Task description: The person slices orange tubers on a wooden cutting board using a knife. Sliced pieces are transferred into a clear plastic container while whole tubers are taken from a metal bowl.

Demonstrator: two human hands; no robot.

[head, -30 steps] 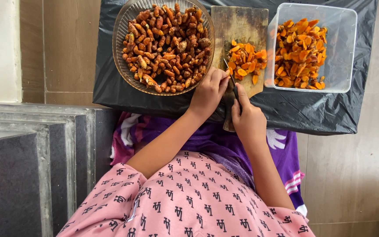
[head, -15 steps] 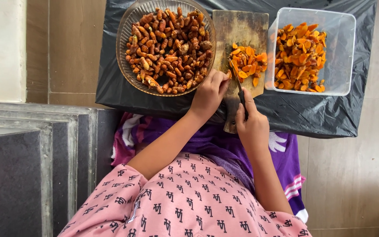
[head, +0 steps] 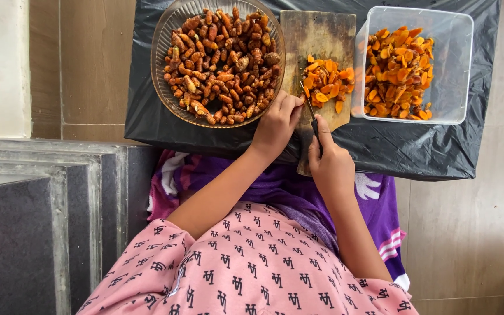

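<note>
Roots are being cut on a wooden board.

A knife is gripped in the right hand; the left hand, fingers pinched together, is pressed on the cutting board. Orange slices are piled at 12 o'clock, whole roots at 10 o'clock.

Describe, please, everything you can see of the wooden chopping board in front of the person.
The chopping board is a worn, stained rectangular slab of wood, lying flat on black plastic sheet between the round bowl and the clear tub. A heap of orange slices lies on its middle. The left hand rests at its near left edge; the right hand holds a knife over it.
</note>
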